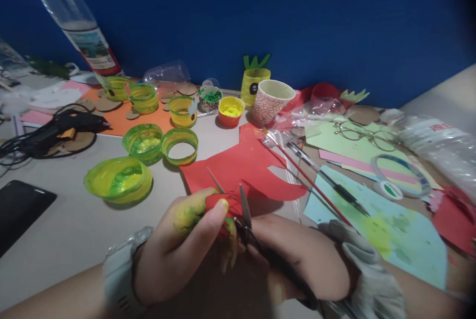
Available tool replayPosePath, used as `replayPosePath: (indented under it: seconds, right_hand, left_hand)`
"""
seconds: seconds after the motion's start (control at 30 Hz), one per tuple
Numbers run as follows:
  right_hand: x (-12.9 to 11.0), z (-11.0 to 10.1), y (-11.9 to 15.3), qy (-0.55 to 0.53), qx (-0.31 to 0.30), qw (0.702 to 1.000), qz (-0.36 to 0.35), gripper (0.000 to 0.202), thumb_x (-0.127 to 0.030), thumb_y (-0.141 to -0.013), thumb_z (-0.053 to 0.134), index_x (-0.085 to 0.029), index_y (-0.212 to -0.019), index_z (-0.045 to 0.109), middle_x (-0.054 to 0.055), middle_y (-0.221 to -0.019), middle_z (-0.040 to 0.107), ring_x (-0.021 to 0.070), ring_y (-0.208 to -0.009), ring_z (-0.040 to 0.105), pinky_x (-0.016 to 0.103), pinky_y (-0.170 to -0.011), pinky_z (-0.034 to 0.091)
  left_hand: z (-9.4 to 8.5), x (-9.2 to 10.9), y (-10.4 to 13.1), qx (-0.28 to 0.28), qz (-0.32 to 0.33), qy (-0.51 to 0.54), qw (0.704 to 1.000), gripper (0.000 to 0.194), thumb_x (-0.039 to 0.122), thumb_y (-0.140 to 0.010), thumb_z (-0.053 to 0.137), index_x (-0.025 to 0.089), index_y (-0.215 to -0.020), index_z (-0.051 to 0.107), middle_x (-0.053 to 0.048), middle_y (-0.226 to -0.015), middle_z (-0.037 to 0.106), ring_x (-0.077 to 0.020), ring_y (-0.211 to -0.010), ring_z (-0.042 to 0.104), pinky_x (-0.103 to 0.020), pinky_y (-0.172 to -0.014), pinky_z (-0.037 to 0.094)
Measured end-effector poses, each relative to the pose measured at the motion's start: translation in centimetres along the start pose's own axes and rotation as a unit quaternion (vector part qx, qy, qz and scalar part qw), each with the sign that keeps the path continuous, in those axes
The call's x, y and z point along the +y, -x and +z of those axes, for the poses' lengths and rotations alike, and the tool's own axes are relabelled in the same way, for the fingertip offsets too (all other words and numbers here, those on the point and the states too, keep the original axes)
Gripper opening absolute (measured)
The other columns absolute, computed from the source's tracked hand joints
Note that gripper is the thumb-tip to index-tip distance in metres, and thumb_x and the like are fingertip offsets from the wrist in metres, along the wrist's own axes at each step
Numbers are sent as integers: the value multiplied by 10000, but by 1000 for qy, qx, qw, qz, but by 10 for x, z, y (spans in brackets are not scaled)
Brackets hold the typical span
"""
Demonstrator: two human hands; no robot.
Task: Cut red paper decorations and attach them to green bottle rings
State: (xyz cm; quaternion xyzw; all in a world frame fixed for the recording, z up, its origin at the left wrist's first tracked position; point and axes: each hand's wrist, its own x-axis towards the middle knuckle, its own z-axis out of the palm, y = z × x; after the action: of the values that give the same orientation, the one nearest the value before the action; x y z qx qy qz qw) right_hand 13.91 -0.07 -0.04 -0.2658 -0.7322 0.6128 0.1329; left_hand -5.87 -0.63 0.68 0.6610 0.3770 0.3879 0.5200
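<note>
My left hand (186,239), smeared with green and yellow paint and wearing a pale watch, pinches a small piece of red paper (231,203) between thumb and fingers. In my right hand (293,254) are black-handled scissors (275,254), their blades parted around the edge of that piece. Beyond both hands, a larger cut sheet of red paper (238,163) lies on the table. Left of it stand yellow-green painted rings (180,146) and a round painted bottle base (118,180). Part of my right fingers is hidden beneath the scissors.
A paintbrush (316,187) and a pen (334,185) lie at right, by stained blue paper (390,230) and a tape roll (399,175). Cups of yellow paint (231,111) and green paint (210,97) stand behind. A glue gun (70,123), phone (22,212) and tall bottle (85,36) occupy the left.
</note>
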Motion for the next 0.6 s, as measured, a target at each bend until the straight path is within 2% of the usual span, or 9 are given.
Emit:
replayPosePath:
  seconds: [0.17,0.33,0.5,0.6]
  right_hand:
    - [-1,-1,-1,0,2,1000,-2,331,-506,-882,526,-176,-870,549,37,-842,605,169,-749,563,267,-721,491]
    - [-3,-2,-2,7,2,1000,-8,376,-552,-866,516,-179,-824,496,4,-742,540,140,-659,507,222,-607,458]
    - [-4,-2,-2,3,-1,1000,17,416,-586,-872,481,-175,-809,489,38,-807,567,158,-705,520,243,-625,462]
    - [-4,-2,-2,2,9,1000,-10,447,-617,-884,463,-183,-781,464,-11,-713,480,126,-627,459,216,-566,407]
  left_hand:
    - [0,0,0,-9,-29,16,999,335,200,-990,373,192,-685,513,53,-626,557,-67,-584,519,-135,-581,436]
    - [2,-2,0,8,-32,10,999,335,208,-987,389,194,-669,493,59,-604,531,-68,-571,499,-136,-572,427]
    - [2,-3,2,22,-61,5,998,346,258,-987,399,193,-667,513,50,-607,543,-77,-578,511,-154,-588,440]
    - [3,-2,3,8,-70,35,997,364,256,-994,384,191,-671,538,41,-609,585,-77,-569,547,-159,-573,446]
